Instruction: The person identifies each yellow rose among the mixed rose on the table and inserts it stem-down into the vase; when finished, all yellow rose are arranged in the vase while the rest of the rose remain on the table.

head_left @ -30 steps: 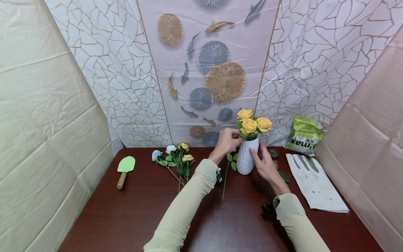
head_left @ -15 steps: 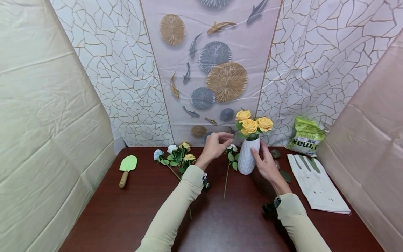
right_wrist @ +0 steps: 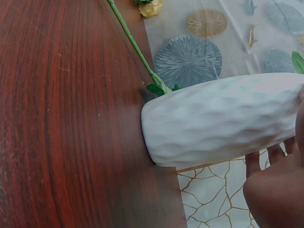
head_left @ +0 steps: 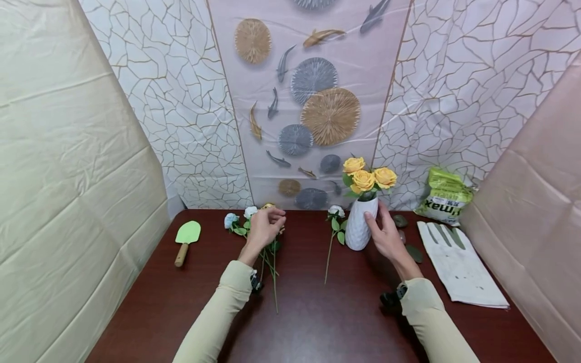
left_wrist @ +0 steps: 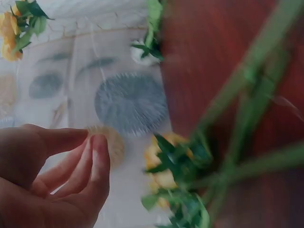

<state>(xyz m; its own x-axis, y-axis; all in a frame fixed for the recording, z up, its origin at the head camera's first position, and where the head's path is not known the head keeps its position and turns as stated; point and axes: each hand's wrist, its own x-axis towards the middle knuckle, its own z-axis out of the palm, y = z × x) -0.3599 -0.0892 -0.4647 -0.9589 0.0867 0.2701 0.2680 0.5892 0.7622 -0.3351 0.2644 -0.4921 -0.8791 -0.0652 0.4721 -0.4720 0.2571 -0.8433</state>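
Observation:
My right hand [head_left: 388, 238] holds the side of a white textured vase [head_left: 359, 225], thumb on the near side and fingers behind. Several yellow roses [head_left: 363, 181] rise from its mouth. In the right wrist view the vase [right_wrist: 213, 124] has its base on the dark table. My left hand [head_left: 263, 231] hovers over a bunch of flowers at the left, partly hiding it. A blue flower [head_left: 230, 220] and a white flower [head_left: 250, 212] show beside that hand. In the left wrist view the thumb and fingertips [left_wrist: 99, 142] come close together with nothing between them.
A single white rose [head_left: 336, 210] lies left of the vase. A small green-bladed trowel [head_left: 188, 233] is at far left. Right of the vase are dark stones [head_left: 413, 253], a green bag [head_left: 445, 196] and white work gloves [head_left: 460, 267]. A patterned cloth hangs behind.
My left hand has left the yellow roses at the vase mouth and moved left to the loose flowers. The right hand keeps its hold on the vase.

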